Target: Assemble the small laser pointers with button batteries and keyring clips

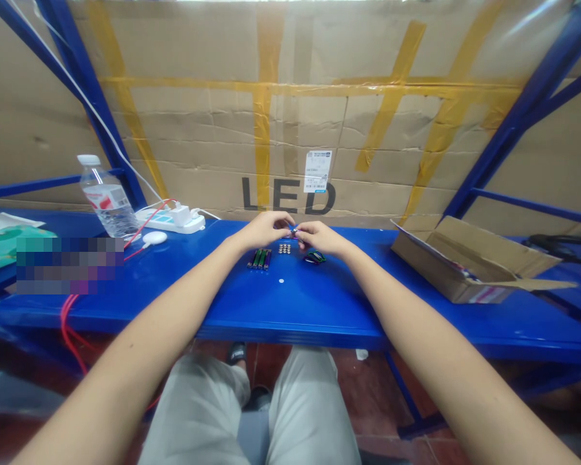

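Both my hands meet over the far middle of the blue table (290,303). My left hand (266,229) and my right hand (319,236) have their fingers pinched together on one small dark object (294,231) held between them; it is too small to name. Just below the hands lie a row of thin green and purple sticks (259,259), a cluster of tiny silvery round pieces (285,248) and a few dark green pieces (314,258). A single small white dot (281,281) lies nearer to me.
An open cardboard box (469,268) sits at the right. At the left stand a water bottle (105,197), a white power strip (172,218) with red cables (70,323), and a white puck (153,238). Taped cardboard marked LED forms the back wall. Blue shelf posts flank both sides.
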Available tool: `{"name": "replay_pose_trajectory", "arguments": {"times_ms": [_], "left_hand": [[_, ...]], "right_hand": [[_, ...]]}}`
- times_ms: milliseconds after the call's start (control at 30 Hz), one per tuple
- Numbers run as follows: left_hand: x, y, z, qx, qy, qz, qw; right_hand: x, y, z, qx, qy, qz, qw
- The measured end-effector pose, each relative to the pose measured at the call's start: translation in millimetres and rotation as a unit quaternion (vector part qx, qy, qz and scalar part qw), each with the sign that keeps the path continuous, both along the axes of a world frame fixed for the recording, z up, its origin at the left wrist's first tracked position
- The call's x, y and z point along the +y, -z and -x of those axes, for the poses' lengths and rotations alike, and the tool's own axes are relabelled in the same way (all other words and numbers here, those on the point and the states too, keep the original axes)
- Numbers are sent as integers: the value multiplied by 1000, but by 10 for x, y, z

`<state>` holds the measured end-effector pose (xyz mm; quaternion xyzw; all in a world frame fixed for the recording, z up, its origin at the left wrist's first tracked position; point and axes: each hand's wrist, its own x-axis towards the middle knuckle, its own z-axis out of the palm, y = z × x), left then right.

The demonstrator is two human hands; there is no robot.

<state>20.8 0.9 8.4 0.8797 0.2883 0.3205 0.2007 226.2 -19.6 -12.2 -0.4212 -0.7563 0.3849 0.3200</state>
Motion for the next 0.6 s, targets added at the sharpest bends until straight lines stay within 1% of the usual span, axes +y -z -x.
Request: {"name": "replay_pose_trajectory", "arguments": {"times_ms": [67,167,300,400,467,500,533,600], "left_hand": [[-3,53,-38,-12,11,-5,1000],[6,111,-69,-27,9,-18,999],[-6,154,-124,-58,-6,-18,998],[-33,168,-172,-78,-4,-14,997],[-43,170,-191,-87,-5,-14,996],[-44,170,-195,-93,-8,-11,996],[-41,170,-196,-100,-12,-4,995],[-28,170,-188,-114,-14,17,993]], "right_hand": [[5,19,-2,55,-27,43,997],[9,38,-2,133,-52,94,985],[-40,-8,24,200,-56,147,967],[-77,-53,45,224,-55,168,959],[-74,-59,53,208,-42,157,965],[-64,-52,54,186,-25,138,973],[-50,-41,55,152,-4,110,982],[-20,-14,51,59,41,31,997]]}}
